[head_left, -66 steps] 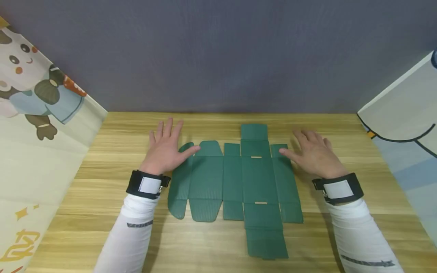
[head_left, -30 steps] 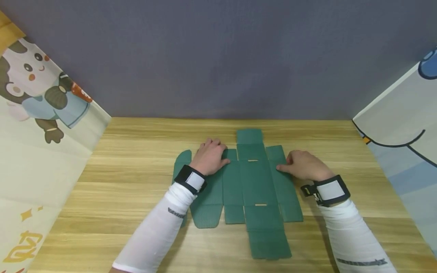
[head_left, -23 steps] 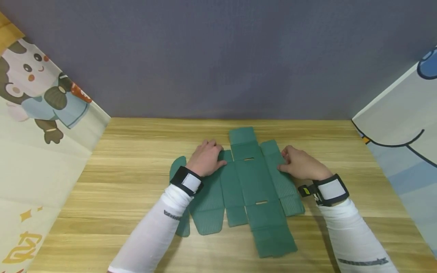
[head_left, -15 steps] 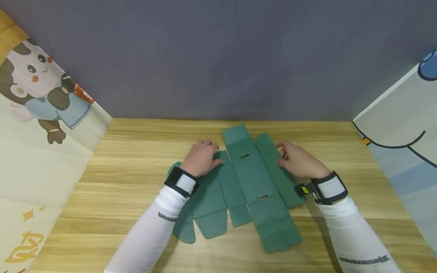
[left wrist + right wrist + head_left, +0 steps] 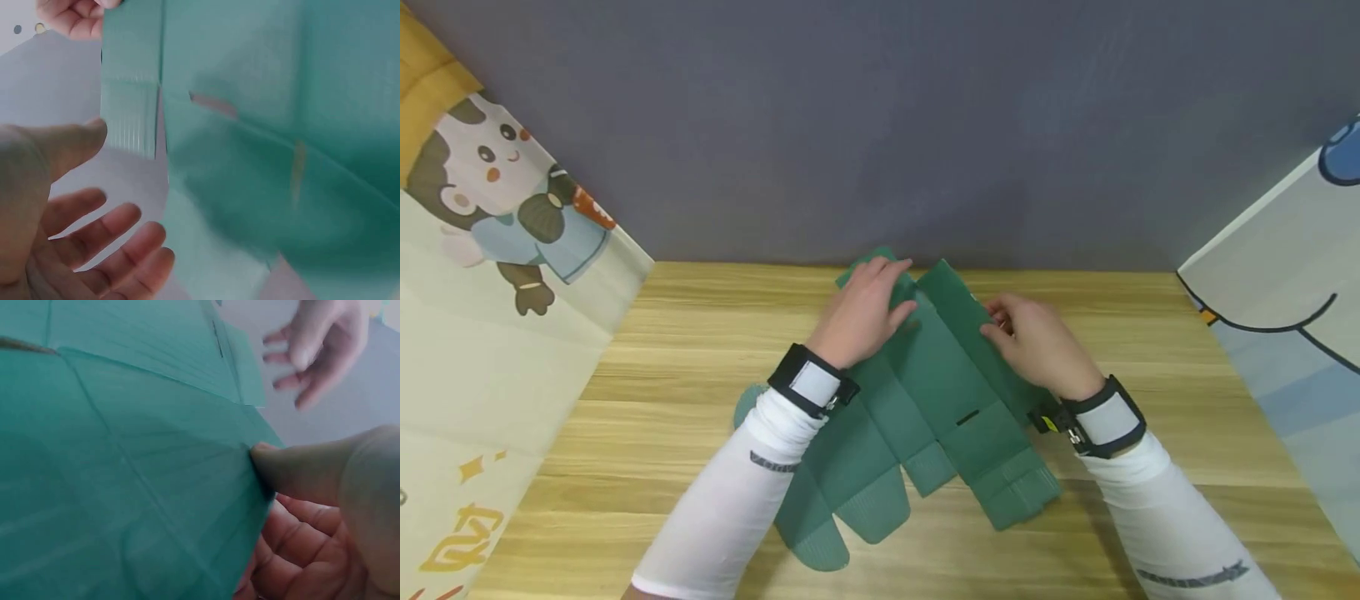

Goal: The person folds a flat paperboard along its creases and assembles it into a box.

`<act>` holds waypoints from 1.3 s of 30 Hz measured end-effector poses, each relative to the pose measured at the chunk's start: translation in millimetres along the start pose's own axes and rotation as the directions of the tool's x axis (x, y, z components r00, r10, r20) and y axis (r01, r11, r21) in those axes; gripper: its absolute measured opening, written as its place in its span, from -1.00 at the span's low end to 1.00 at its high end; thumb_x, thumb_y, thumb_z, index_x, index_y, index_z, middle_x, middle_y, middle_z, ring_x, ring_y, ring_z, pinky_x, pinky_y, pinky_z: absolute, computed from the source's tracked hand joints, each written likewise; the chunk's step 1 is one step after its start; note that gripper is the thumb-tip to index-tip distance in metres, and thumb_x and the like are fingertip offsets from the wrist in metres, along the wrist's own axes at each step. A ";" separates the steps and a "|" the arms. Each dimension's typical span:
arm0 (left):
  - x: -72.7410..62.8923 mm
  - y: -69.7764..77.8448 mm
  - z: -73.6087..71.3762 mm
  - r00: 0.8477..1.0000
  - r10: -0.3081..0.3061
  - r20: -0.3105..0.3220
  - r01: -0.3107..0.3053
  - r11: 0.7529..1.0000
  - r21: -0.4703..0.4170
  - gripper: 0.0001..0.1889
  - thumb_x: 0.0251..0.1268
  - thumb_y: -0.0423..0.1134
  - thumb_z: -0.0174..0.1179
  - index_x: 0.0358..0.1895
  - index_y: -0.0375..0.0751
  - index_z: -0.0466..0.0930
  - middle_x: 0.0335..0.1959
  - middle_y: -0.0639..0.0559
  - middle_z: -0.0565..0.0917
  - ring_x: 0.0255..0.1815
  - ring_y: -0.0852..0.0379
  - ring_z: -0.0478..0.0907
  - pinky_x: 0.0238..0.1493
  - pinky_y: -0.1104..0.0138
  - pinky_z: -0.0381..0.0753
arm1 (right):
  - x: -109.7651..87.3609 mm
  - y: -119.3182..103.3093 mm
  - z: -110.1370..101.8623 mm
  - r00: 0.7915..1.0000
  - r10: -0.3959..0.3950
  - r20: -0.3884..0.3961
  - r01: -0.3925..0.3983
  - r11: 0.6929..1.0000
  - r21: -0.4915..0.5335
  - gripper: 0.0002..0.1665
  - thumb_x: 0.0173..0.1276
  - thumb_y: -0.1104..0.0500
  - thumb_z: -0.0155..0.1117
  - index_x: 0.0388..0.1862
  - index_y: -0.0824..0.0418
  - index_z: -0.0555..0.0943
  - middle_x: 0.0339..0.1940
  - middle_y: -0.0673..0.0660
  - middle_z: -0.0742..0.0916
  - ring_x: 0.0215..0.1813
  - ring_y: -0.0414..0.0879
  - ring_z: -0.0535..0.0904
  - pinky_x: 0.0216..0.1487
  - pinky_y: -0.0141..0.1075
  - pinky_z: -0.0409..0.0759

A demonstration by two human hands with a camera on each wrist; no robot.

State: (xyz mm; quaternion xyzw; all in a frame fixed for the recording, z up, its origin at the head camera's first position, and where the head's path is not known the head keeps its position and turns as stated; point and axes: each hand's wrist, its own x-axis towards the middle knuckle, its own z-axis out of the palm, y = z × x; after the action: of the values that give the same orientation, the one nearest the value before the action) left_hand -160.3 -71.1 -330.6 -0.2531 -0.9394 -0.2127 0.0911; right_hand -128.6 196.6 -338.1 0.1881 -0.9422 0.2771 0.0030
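Observation:
A green corrugated cardboard box, unfolded into a flat sheet (image 5: 958, 367), slants across the table with its right side lifted. Pinching that right edge is my right hand (image 5: 1037, 342); in the right wrist view its thumb lies on the cardboard (image 5: 144, 444) and its fingers curl underneath. My left hand (image 5: 865, 312) hovers over the far-left flaps, fingers spread and holding nothing. The left wrist view shows this open hand (image 5: 94, 250) beside a small flap (image 5: 128, 112), with a gap around its fingertips. The left forearm covers part of the left flaps.
The wood-grain table (image 5: 670, 333) meets a dark grey back panel (image 5: 880, 125) close behind the sheet's far end. Cartoon-printed side panels stand at left (image 5: 512, 333) and right (image 5: 1285, 308).
The right hand has taken hold of the sheet's right edge, and the sheet has turned anticlockwise and risen on that side. The left hand moved in onto the sheet, then lifted toward its far end.

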 end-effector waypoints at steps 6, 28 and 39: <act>19.8 10.1 0.8 1.000 0.000 0.030 0.003 0.995 -0.098 -0.42 0.64 -0.16 0.21 0.57 -0.31 0.36 0.42 -0.18 0.54 0.45 -0.10 0.45 0.51 0.20 0.37 | -0.7 -13.0 5.2 0.996 -0.053 -0.067 0.047 0.995 -0.088 -0.71 0.55 0.29 0.34 0.14 0.40 0.61 -0.21 0.22 0.77 -0.29 0.03 0.67 -0.27 -0.06 0.66; -9.0 29.0 20.1 0.968 0.031 -0.250 -0.082 0.977 -0.196 -0.95 0.49 -0.35 0.36 -0.12 -0.25 0.70 -0.19 -0.05 0.76 -0.25 0.10 0.69 -0.22 0.31 0.66 | -4.3 -19.7 17.1 0.964 -0.132 -0.229 0.095 0.982 -0.166 -0.73 0.52 0.30 0.37 0.10 0.39 0.64 -0.21 0.28 0.77 -0.33 0.14 0.70 -0.32 0.03 0.66; -21.4 56.0 52.2 0.900 0.059 -0.432 -0.096 0.993 -0.065 -0.90 0.39 -0.44 0.39 -0.16 -0.30 0.65 -0.23 -0.10 0.72 -0.26 -0.02 0.72 -0.19 0.18 0.74 | -8.1 -28.7 25.0 0.912 -0.211 -0.350 0.140 0.966 -0.217 -0.75 0.43 0.36 0.41 0.04 0.42 0.67 -0.27 0.28 0.80 -0.44 0.18 0.70 -0.42 0.06 0.66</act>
State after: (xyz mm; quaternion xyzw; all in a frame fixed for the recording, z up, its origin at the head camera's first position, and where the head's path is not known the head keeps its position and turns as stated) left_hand -116.4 -13.4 -363.4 -0.2408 -0.8757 -0.2988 0.2931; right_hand -108.4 164.1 -345.2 0.2157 -0.9256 0.2162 0.2235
